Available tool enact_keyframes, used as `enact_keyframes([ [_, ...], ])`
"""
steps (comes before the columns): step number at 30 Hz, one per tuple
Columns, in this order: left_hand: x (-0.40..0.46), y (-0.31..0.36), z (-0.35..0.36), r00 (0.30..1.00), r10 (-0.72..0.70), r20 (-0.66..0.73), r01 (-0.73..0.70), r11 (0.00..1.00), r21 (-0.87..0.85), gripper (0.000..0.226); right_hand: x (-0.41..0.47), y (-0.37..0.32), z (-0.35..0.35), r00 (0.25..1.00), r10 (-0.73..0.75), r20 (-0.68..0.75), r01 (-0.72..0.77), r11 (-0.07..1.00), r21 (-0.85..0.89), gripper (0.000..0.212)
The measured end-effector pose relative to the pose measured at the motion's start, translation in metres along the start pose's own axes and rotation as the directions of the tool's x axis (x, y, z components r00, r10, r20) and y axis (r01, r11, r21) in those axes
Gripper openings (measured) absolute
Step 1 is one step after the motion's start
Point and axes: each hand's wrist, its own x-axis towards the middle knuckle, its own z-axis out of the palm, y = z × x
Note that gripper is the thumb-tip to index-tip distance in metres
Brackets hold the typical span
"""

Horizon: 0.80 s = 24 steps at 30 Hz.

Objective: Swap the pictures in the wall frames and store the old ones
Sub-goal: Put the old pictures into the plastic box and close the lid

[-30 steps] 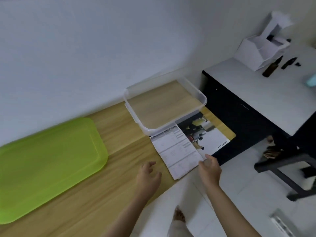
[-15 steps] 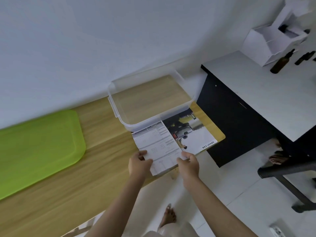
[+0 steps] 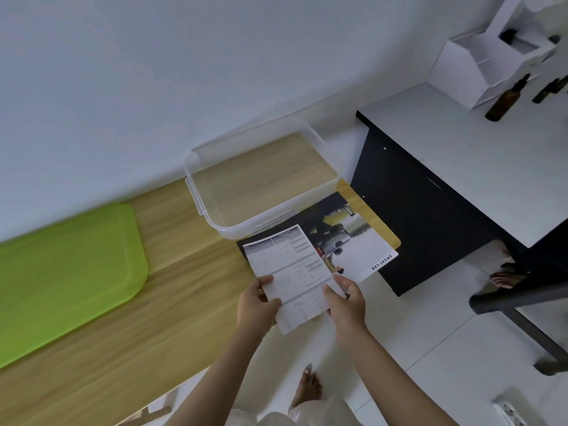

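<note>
A white printed sheet with grey tables (image 3: 290,265) is held at its near end by both hands over the wooden table's front edge. My left hand (image 3: 256,304) pinches its left edge, thumb on top. My right hand (image 3: 345,299) pinches its right edge. Under it lies a picture page (image 3: 353,244) showing a vehicle and the words SMART CAB, its far end tucked under a clear plastic box (image 3: 261,179). The box stands against the wall with nothing inside. No wall frames are in view.
A green plastic lid (image 3: 67,272) lies on the wooden table (image 3: 172,302) at the left. To the right stands a white-topped dark desk (image 3: 479,167) with a white organiser (image 3: 482,63) and brown bottles (image 3: 507,98). A dark chair base (image 3: 522,305) stands on the tiled floor.
Both hands have come onto the white sheet and taken it by its side edges, and its near end has lifted slightly off the table. The view has shifted closer.
</note>
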Motion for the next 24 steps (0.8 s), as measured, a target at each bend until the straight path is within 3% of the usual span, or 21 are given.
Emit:
enact_keyframes([
  [4,0.004,0.001,0.002,0.983,0.118,-0.144,-0.088,0.976,0.197,0.045,0.002,0.002,0.002,1.000,0.010,-0.004,-0.010,1.000,0.006,0.026],
  [8,0.006,0.004,0.005,0.971,0.135,-0.199,-0.090,0.971,0.220,0.044,0.003,0.000,0.007,0.998,-0.062,-0.031,0.059,0.994,-0.091,0.028],
  [12,0.014,0.008,0.007,0.979,0.073,-0.190,-0.049,0.991,0.124,0.045,0.007,-0.005,0.012,0.995,-0.081,-0.061,0.074,0.991,-0.111,0.029],
  [16,0.021,0.014,0.004,0.985,-0.008,-0.170,-0.012,0.994,-0.112,0.041,0.011,-0.009,0.009,0.995,-0.052,-0.090,0.045,0.996,-0.075,0.027],
  [24,0.018,0.012,0.014,0.999,-0.005,-0.032,-0.001,0.986,-0.168,0.035,0.010,-0.008,-0.005,0.996,-0.078,-0.033,0.078,0.997,0.003,0.031],
])
